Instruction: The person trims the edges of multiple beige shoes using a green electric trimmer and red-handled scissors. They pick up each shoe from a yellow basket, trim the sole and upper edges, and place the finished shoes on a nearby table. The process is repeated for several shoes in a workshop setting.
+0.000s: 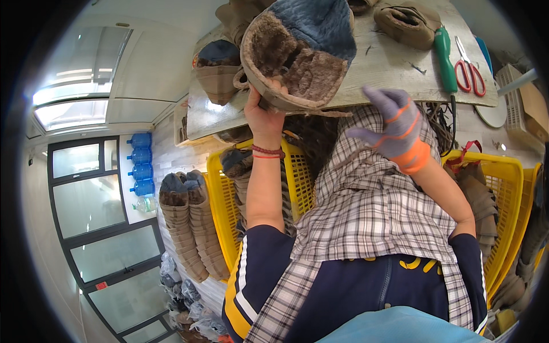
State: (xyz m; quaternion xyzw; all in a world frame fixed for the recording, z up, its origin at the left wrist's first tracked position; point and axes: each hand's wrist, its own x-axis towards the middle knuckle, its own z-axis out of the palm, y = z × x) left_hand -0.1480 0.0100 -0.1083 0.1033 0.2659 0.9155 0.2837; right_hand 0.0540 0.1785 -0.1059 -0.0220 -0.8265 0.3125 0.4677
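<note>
My bare left hand grips the lower rim of a winter hat with brown fur lining and a blue quilted inside. The hat is tilted up at the table's near edge, its opening toward me, and a thin strap hangs along its rim. My right hand, in a grey and orange glove, is raised to the right of the hat and apart from it. Its fingers are spread and nothing shows in them. A second hat stands on the table just left of the held one.
On the table lie a green corded hand tool, red-handled scissors and another brown hat. Yellow baskets with stacked hats flank my lap. More hat stacks stand at left, near blue water jugs.
</note>
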